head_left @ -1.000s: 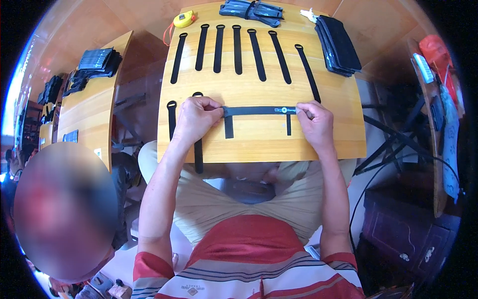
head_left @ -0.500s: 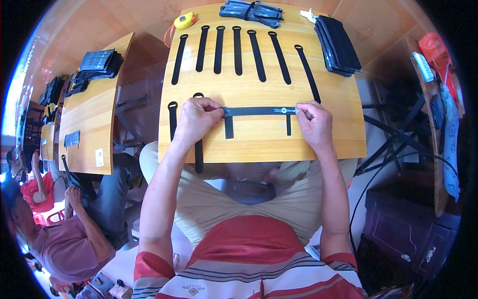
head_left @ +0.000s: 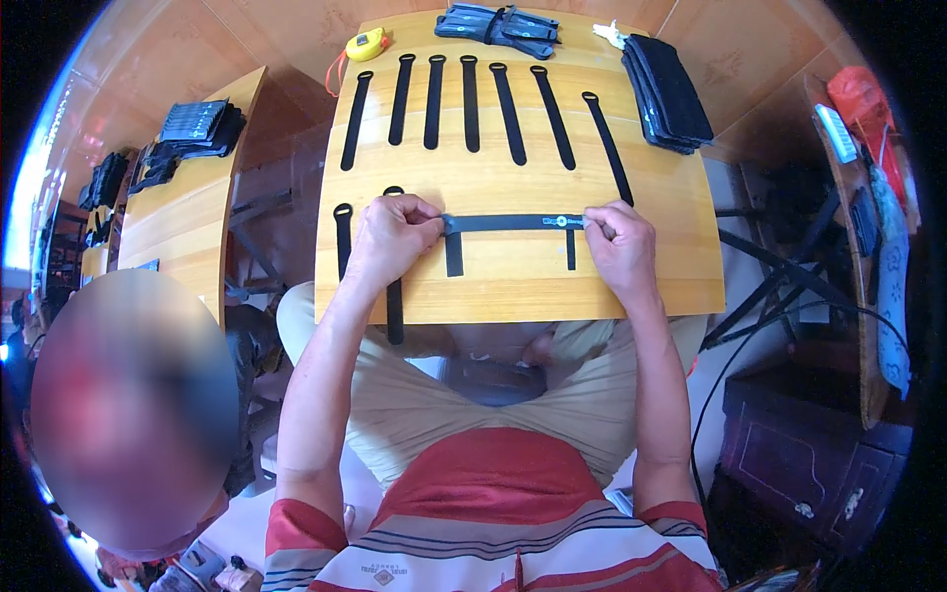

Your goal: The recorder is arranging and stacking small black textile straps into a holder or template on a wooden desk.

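Observation:
A black fabric strap point(head_left: 503, 223) with a small printed patch near its right end is stretched level between my hands, low over the table. My left hand point(head_left: 397, 237) pinches its left end. The other end is pinched in my right hand point(head_left: 621, 242). Two short black strips, a wider one point(head_left: 455, 257) and a narrower one point(head_left: 571, 252), run down the tabletop from beneath the strap. Beside and partly under my left hand and wrist lie two black straps with end loops, one point(head_left: 343, 237) at the left edge and one point(head_left: 395, 314) overhanging the front edge.
Several looped black straps point(head_left: 471, 109) lie in a row across the wooden table point(head_left: 671, 286). Behind them are a yellow tape measure point(head_left: 366, 43), a tied bundle of straps point(head_left: 498, 28) and a black stack point(head_left: 667, 94). At left, a blurred person sits by another table point(head_left: 182, 222).
My hands keep their grip on the strap, almost unmoved. The view has shifted very slightly. The person at the left is now covered by a blur.

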The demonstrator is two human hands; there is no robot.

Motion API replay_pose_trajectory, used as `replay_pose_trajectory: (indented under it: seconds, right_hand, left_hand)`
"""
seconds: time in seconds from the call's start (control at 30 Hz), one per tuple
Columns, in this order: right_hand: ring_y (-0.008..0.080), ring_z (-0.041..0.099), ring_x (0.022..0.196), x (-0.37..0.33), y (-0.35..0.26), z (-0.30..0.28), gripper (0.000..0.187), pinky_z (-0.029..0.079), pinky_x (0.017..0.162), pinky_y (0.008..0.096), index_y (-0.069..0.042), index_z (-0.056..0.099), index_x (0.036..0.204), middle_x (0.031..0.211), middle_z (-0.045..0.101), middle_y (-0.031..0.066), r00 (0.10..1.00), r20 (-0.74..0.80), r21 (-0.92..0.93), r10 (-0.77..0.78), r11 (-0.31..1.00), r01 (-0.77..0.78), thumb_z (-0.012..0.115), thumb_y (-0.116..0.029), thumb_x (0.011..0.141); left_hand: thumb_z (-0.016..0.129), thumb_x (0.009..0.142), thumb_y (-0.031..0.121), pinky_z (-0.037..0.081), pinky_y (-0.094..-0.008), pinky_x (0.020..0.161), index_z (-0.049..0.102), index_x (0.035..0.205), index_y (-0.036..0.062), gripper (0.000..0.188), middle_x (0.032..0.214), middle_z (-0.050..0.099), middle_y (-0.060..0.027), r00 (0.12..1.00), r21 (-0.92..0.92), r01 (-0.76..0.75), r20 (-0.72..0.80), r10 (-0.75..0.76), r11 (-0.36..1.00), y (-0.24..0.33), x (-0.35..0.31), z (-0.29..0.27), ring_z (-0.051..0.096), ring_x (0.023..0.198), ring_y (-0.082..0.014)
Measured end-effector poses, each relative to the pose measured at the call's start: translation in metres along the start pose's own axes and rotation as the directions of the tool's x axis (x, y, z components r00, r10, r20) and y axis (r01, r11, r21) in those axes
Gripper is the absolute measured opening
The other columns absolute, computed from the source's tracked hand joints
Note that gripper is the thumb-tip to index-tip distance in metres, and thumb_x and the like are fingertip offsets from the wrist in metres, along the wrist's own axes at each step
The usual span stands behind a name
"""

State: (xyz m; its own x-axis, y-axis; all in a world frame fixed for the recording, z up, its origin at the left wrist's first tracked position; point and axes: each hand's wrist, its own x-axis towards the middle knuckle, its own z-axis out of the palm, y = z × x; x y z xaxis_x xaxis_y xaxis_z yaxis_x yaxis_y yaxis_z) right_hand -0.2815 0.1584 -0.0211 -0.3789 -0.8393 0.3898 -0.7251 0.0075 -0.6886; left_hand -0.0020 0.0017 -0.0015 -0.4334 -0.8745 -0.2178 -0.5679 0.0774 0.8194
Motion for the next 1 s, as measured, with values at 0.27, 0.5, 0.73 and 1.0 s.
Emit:
replay_pose_trajectory:
  seconds: [0.27, 0.5, 0.73, 1.0]
  right_hand:
    - [0.0320, 0.070, 0.078, 0.003, 0.000, 0.000, 0.006, 0.056, 0.070, 0.0402, 0.000, 0.074, 0.090, 0.087, 0.069, 0.0163, 0.999, 0.023, 0.019, 0.039, 0.999, -0.039, 0.072, 0.001, 0.085]
    - [0.0337, 0.071, 0.080, 0.003, -0.004, 0.000, 0.006, 0.056, 0.073, 0.0417, 0.000, 0.074, 0.091, 0.089, 0.069, 0.0165, 1.000, 0.006, -0.018, 0.000, 1.000, 0.000, 0.072, 0.001, 0.085]
    - [0.0360, 0.070, 0.084, 0.003, -0.007, -0.001, 0.007, 0.056, 0.077, 0.0437, 0.000, 0.075, 0.091, 0.091, 0.070, 0.0173, 1.000, 0.012, -0.077, -0.017, 0.997, 0.018, 0.070, -0.001, 0.087]
    - [0.0372, 0.070, 0.087, 0.003, -0.007, -0.001, 0.007, 0.056, 0.079, 0.0454, 0.000, 0.074, 0.091, 0.094, 0.070, 0.0178, 1.000, 0.021, -0.067, 0.003, 0.998, -0.002, 0.069, -0.001, 0.087]
  left_hand:
    - [0.077, 0.084, 0.008, 0.058, -0.0355, 0.076, 0.078, 0.100, 0.0043, 0.017, 0.092, 0.071, -0.0149, 0.966, 0.173, -0.199, -0.133, 0.223, 0.965, 0.003, -0.009, 0.005, 0.073, 0.079, -0.0240]
    - [0.074, 0.089, 0.006, 0.059, -0.0336, 0.076, 0.078, 0.099, 0.0019, 0.012, 0.098, 0.071, -0.0144, 0.950, 0.263, -0.274, -0.079, 0.304, 0.925, 0.008, -0.010, 0.006, 0.074, 0.082, -0.0254]
    - [0.071, 0.088, 0.004, 0.059, -0.0413, 0.084, 0.078, 0.100, 0.0019, 0.014, 0.100, 0.071, -0.0178, 0.933, 0.301, -0.329, -0.042, 0.358, 0.895, 0.005, -0.009, 0.006, 0.073, 0.091, -0.0330]
    - [0.070, 0.091, 0.005, 0.059, -0.0407, 0.080, 0.077, 0.102, 0.0021, 0.013, 0.100, 0.070, -0.0166, 0.911, 0.358, -0.366, -0.052, 0.410, 0.859, 0.004, -0.013, 0.009, 0.074, 0.088, -0.0330]
